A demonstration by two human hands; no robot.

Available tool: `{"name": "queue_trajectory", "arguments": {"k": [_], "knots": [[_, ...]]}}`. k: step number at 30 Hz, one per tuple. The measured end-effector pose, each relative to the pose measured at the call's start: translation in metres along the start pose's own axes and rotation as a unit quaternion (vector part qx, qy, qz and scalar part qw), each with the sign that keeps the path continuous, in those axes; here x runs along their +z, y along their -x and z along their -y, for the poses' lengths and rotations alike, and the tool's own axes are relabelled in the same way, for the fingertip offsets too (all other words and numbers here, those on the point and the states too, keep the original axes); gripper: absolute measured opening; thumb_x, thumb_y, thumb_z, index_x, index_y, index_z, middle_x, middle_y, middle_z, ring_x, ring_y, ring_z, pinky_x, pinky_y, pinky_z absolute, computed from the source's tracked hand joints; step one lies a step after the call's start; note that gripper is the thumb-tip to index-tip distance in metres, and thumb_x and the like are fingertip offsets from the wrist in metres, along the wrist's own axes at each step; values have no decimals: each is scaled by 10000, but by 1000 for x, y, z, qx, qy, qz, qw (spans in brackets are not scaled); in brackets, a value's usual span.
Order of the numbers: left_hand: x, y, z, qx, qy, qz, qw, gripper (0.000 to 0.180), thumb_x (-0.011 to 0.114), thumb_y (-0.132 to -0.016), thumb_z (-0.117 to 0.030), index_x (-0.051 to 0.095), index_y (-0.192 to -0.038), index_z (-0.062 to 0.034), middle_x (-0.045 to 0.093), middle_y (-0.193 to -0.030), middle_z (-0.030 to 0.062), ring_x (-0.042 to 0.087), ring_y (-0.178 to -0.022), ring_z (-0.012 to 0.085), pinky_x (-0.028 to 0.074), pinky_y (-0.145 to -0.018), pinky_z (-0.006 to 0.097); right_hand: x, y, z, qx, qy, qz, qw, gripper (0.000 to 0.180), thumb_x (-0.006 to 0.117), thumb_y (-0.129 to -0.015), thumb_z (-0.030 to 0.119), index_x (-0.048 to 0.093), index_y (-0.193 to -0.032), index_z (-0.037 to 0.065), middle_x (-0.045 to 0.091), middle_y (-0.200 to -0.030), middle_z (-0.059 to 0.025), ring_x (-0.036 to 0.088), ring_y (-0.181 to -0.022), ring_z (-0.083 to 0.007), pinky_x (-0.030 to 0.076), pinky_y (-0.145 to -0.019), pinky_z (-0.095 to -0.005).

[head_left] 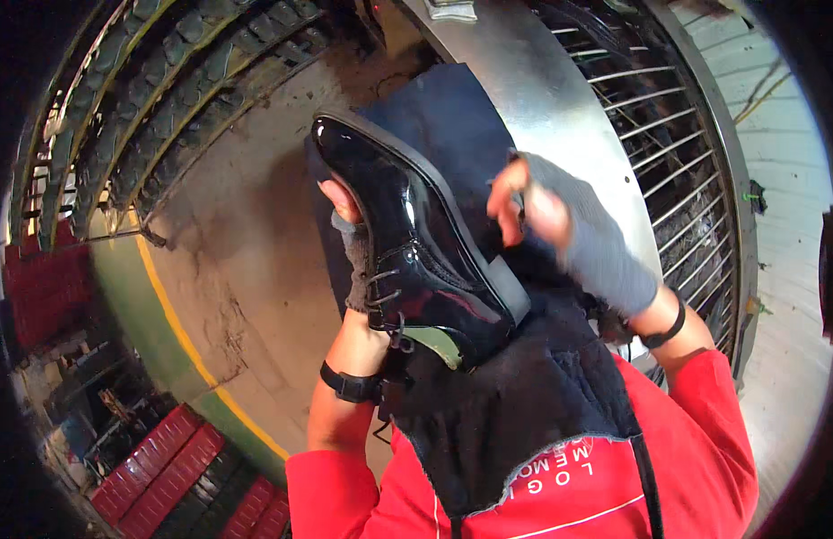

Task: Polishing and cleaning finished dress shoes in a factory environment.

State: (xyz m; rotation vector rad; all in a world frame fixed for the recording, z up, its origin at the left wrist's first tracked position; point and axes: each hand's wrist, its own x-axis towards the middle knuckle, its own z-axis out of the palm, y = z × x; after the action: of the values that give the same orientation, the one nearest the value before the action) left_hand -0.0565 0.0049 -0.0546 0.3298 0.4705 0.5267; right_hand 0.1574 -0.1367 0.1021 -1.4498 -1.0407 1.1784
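Note:
A glossy black lace-up dress shoe [416, 234] lies on its side over my lap, toe toward the upper left and sole facing right. Its opening shows a green lining [443, 345]. My left hand [346, 216], in a grey fingerless sleeve, grips the shoe from its left side; most of the fingers are hidden behind it. To the right of the sole, apart from it, my right hand [528, 202] is blurred by motion. Its fingers are curled together around a small dark thing too smeared to name. A dark apron [515, 404] covers my front beneath the shoe.
A bare metal ledge [560, 99] runs along my right, beside a barred metal rack [677, 162]. Tiered racks [183, 81] of dark shoe-like shapes stand at the upper left. Red slatted panels [156, 458] lie at the lower left, past a yellow floor line [187, 346].

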Motion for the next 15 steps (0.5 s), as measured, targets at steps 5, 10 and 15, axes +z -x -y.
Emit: {"name": "queue_trajectory", "arguments": {"k": [5,10,15], "knots": [[52,4,7,-29,125,122,984,1044,519,-814,-907,570,-1374,-28,681,-1195,137,663,-1095,293,568,-982,461,9,13,-33,90,-26,116,989,236,630,-1051,294,601,-1062,60,601,-944,9,555,-939,-87,470,-842,-292],[34,6,8,15,94,150,984,1009,617,-831,-824,495,-1441,-30,639,-1310,180,658,-1140,353,579,-973,516,5,14,-44,143,-186,179,955,200,721,-983,245,602,-1078,115,534,-951,52,495,-903,-49,435,-827,-246],[44,15,-11,-42,83,41,995,1024,741,-757,-794,528,-1417,-41,631,-1337,173,653,-1170,290,562,-1032,419,11,-9,-31,41,-94,83,991,536,771,-937,279,553,-1384,77,554,-1055,12,528,-1002,-75,455,-913,-268]]}}
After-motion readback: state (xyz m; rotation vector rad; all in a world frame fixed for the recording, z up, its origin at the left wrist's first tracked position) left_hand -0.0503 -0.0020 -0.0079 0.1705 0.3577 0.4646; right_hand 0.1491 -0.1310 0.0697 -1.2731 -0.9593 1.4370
